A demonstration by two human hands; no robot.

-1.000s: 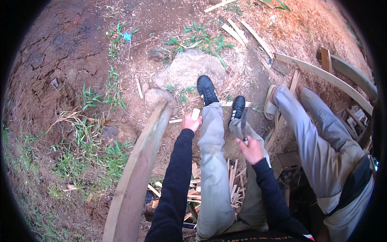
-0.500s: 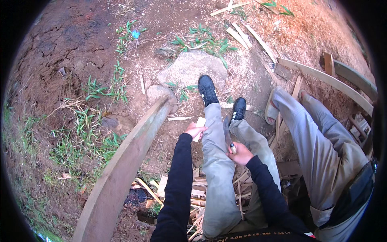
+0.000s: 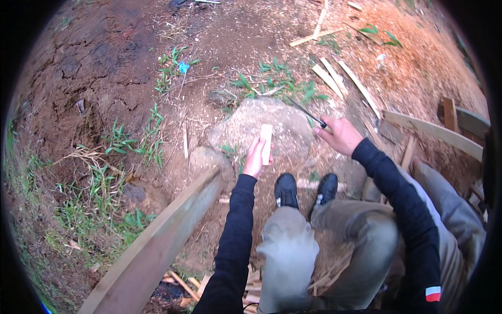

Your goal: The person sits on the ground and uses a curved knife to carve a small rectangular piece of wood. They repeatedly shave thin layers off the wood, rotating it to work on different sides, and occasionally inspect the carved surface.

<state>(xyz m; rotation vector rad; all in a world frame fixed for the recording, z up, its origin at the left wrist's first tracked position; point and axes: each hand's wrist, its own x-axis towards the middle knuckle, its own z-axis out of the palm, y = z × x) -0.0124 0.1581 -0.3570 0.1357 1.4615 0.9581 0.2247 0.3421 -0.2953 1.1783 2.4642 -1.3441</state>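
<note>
My left hand (image 3: pixel 254 158) is closed around a small pale block of wood (image 3: pixel 266 141), held upright over the near part of a large flat rock (image 3: pixel 238 125). Off to the right, my right hand (image 3: pixel 341 137) grips a knife (image 3: pixel 307 113) by its handle. The dark blade shows almost edge-on and points away to the upper left, above the right side of the rock. Block and knife are apart.
A thick plank (image 3: pixel 157 246) slants up from the lower left to a smaller stone (image 3: pixel 209 159). Another person's legs (image 3: pixel 444 225) are close on my right, below long boards (image 3: pixel 434 133). Wood strips (image 3: pixel 361 89) and sawdust lie beyond; offcuts (image 3: pixel 251 288) lie near my legs.
Both hands have moved forward from beside my legs to over the rock, the right hand swinging up with the knife. My legs have drawn back and the view has shifted.
</note>
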